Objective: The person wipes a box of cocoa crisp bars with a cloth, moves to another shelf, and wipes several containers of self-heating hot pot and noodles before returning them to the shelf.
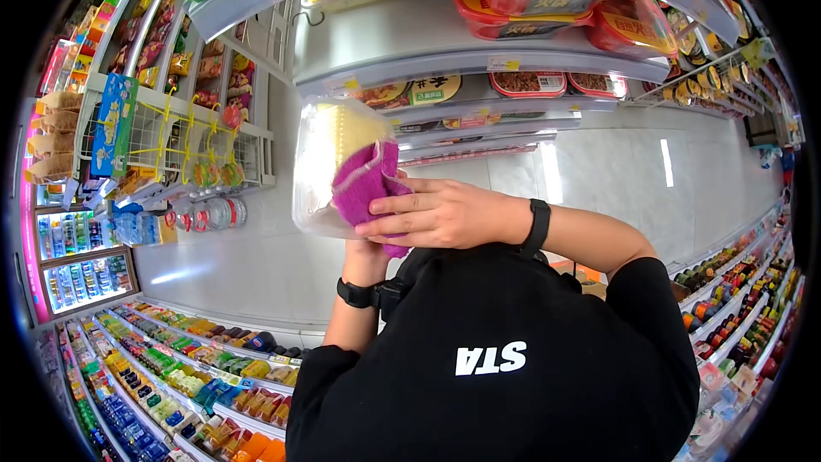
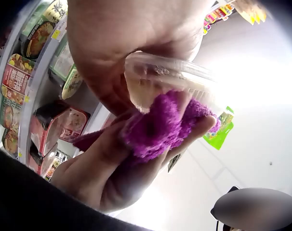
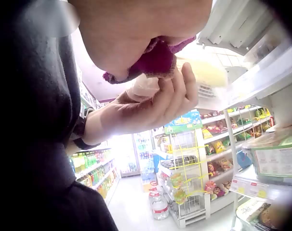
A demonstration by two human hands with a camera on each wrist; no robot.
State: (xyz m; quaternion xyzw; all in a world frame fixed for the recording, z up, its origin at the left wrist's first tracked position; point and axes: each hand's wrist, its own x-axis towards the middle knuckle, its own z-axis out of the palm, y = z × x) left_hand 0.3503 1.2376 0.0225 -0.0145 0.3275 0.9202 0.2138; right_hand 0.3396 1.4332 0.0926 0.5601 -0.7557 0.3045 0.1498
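A clear plastic box (image 1: 310, 197) with something pale yellow inside is held up before the shelf, tilted. My left hand (image 3: 158, 103) grips it from below, fingers curled against its side; in the head view most of this hand is hidden behind the box. A purple cloth (image 1: 363, 188) lies bunched against the box's near side. Gripping the cloth is my right hand (image 1: 453, 214), its fingers bent over the folds. The left wrist view has the cloth wrapped around the right fingers (image 2: 199, 129), right at the box's rim.
A shelf (image 1: 376, 43) in front carries red-lidded food boxes (image 1: 530, 0), with more packs on the tiers below. To the left stand a white wire rack (image 1: 171, 141) and large water bottles (image 1: 218, 214) on the floor. Shelves of bottles and packets (image 1: 188, 368) line the side behind me.
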